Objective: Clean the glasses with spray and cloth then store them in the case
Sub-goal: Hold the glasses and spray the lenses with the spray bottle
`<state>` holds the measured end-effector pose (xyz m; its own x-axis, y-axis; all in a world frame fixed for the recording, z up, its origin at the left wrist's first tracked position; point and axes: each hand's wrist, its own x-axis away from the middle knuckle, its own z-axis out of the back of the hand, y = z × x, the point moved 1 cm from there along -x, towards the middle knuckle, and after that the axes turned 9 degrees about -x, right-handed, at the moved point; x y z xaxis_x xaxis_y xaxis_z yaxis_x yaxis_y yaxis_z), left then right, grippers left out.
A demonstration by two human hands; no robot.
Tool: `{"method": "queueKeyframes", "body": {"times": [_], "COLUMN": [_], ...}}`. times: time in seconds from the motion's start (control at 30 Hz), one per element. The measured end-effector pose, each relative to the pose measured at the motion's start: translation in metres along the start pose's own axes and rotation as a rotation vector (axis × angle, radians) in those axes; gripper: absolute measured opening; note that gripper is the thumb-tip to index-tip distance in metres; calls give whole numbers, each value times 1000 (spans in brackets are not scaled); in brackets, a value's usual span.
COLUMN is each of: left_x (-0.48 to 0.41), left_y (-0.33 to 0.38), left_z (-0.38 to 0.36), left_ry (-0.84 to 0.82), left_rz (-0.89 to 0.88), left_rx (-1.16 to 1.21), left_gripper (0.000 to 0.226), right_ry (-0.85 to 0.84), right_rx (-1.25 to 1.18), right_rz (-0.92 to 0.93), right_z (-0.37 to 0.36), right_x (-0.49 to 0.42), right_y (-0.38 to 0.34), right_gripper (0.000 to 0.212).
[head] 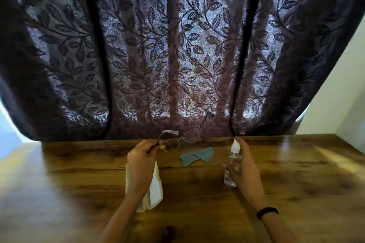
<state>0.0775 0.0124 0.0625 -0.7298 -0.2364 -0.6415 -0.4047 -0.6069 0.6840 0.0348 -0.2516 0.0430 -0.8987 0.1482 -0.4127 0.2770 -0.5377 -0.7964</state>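
Note:
My left hand [141,159] holds a pair of thin-framed glasses [178,139] by one end, raised above the wooden table [197,193], with the lenses turned to the right. My right hand [244,165] grips a clear spray bottle [232,165] with a white nozzle, upright, a short way right of the glasses. A grey-blue cloth [197,156] lies crumpled on the table between the two hands. A white glasses case [156,187] lies on the table beneath my left wrist, partly hidden by the arm.
A dark leaf-patterned curtain [177,55] hangs right behind the table's far edge. A white wall [339,94] is at the right. A black band [267,212] sits on my right wrist. Bare wood spreads left and right of my arms.

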Motion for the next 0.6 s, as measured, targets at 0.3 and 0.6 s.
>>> {"method": "queueKeyframes", "body": {"times": [0.3,0.6], "left_x": [3,1], "left_y": [-1,1], "left_z": [0,4], "left_ry": [15,15], "left_rz": [2,-19], "left_rx": [-25,-22], "left_gripper": [16,17], "right_ry": [79,260], "right_rx": [-45,96], "right_rz": [18,157], "right_z": [2,-2], "right_x": [11,20], "right_y": [14,-3], "right_gripper": [77,74]}}
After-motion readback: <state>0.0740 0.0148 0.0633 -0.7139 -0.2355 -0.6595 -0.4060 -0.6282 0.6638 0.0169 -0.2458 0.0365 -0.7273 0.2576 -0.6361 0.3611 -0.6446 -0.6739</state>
